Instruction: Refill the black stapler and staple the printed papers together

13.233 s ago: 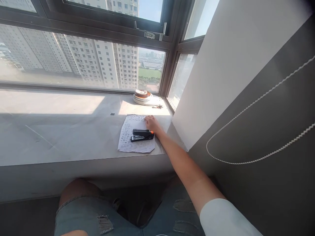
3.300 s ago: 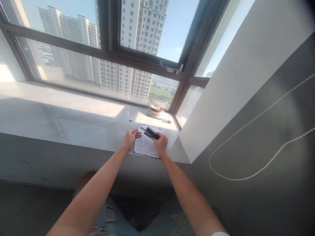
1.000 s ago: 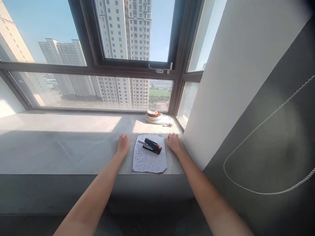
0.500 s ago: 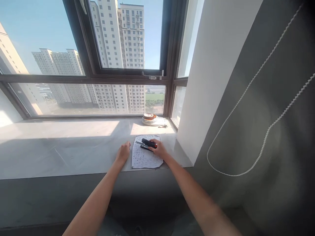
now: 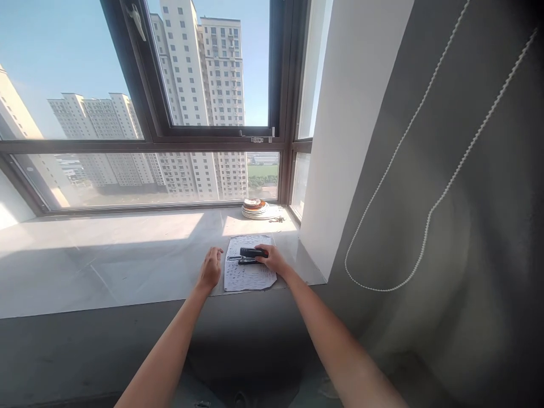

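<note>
A black stapler point(image 5: 250, 253) lies over a sheet of paper point(image 5: 242, 279) covered in handwriting, with my right hand point(image 5: 272, 260) closed round its right end. Its top arm is lifted from the base, and a thin metal part sticks out to the left. Just left of the paper, my left hand point(image 5: 210, 268) rests near the sill surface with its fingers loosely bent and apart from the stapler. Nothing shows in that hand, though its palm side is partly hidden.
The pale window sill point(image 5: 140, 272) carries the paper. A stack of small plates or discs point(image 5: 255, 211) stands at the back, with a small dark chain-like object point(image 5: 278, 219) beside it. A white bead chain point(image 5: 385, 290) hangs at right. A wall point(image 5: 340, 170) bounds the sill's right end.
The stapler has turned to lie more level across the paper, still in my right hand. My left hand's fingers have loosened and spread a little. The whole view has shifted slightly.
</note>
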A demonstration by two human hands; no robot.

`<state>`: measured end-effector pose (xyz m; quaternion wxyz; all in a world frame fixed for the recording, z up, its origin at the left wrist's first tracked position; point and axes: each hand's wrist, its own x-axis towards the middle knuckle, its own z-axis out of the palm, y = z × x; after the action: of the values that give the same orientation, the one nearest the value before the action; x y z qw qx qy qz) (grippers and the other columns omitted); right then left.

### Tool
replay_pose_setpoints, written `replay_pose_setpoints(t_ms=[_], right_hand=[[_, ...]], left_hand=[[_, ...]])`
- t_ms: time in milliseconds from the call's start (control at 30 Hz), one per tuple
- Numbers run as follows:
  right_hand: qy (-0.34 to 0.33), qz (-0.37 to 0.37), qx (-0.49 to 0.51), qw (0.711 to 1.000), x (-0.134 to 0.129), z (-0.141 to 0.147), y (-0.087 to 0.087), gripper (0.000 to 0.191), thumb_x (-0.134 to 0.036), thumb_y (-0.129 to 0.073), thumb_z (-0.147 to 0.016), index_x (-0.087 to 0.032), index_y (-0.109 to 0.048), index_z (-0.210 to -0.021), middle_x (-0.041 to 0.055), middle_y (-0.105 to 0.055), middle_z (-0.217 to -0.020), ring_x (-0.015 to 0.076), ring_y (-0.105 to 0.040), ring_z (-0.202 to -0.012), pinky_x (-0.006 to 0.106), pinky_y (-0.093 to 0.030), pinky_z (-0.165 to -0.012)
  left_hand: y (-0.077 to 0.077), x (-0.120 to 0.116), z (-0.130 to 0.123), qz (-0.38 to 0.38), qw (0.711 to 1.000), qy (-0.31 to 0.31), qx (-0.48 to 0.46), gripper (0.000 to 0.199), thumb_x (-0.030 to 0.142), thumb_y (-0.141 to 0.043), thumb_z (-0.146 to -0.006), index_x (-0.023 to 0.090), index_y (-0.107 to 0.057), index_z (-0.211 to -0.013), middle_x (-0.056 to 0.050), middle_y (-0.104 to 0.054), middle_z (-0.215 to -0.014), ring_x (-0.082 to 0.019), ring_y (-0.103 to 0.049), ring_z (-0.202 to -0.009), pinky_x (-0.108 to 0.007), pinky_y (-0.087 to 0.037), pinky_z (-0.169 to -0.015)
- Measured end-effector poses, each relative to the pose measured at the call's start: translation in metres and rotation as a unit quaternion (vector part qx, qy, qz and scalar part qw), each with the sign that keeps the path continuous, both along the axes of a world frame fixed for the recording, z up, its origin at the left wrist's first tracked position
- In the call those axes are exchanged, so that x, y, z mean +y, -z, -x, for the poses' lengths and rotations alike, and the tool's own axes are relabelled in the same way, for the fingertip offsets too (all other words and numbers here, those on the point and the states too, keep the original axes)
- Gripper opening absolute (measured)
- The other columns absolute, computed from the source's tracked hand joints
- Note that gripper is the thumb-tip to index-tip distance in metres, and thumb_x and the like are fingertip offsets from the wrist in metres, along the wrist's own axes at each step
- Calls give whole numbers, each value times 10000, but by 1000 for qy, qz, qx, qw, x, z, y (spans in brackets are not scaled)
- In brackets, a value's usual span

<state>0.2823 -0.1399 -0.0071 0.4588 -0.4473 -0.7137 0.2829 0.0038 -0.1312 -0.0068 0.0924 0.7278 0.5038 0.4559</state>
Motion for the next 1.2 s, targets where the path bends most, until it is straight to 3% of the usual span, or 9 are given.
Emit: replay_pose_setpoints(t_ms=[133,233,400,567,700,1200], right_hand=[[-21,-8,-5,1000,-1,-1,0,345,-320,-752,-782,-221,-760,-1112,36,-760,-1004,254,-691,-966,397,-530,-935],[-29,-20,-12,999,-1,-2,-1,335,-303,-746,-798,-229,-761,-1124,46,-764,-1068,255,-695,-1008,389,-531,-939],[-31,-33,-17,999,-1,-2,-1,346,-279,-752,-793,-228,-768,-1135,53,-771,-1095,253,-702,-1016,393,-538,-952],[-24,-46,-30,998,1,-4,1,357,-280,-769,-771,-235,-775,-1126,44,-778,-1070,261,-708,-1006,398,-539,-941],[-34,-49,-27,998,3,-4,3,371,-265,-767,-769,-225,-773,-1137,48,-780,-1096,264,-712,-1022,397,-539,-945],[-23,-36,-32,999,0,-4,-2,391,-233,-794,-778,-220,-777,-1168,64,-773,-1155,267,-709,-1071,409,-550,-977]], left_hand=[[-8,-2,-5,-34,997,72,22,247,349,-465,-996,221,-672,-1034,-122,-665,-1036,-293,-625,-1033,-408,-485,-934],[-12,-3,-11,-43,996,81,12,278,344,-503,-981,219,-731,-1078,-124,-667,-1066,-291,-625,-1058,-414,-488,-954],[-14,-6,-19,-10,993,114,-15,290,383,-583,-941,262,-792,-1099,-89,-707,-1047,-262,-655,-998,-381,-505,-901],[-13,-6,-17,25,988,146,-34,269,450,-703,-881,275,-827,-1044,-74,-770,-1018,-225,-650,-810,-353,-489,-785],[-11,-2,-15,45,983,167,-56,249,456,-751,-827,265,-850,-953,-97,-786,-1010,-244,-661,-841,-349,-489,-743],[-12,1,-15,47,986,157,6,296,487,-714,-828,244,-859,-915,-113,-787,-1021,-274,-700,-956,-358,-518,-758]])
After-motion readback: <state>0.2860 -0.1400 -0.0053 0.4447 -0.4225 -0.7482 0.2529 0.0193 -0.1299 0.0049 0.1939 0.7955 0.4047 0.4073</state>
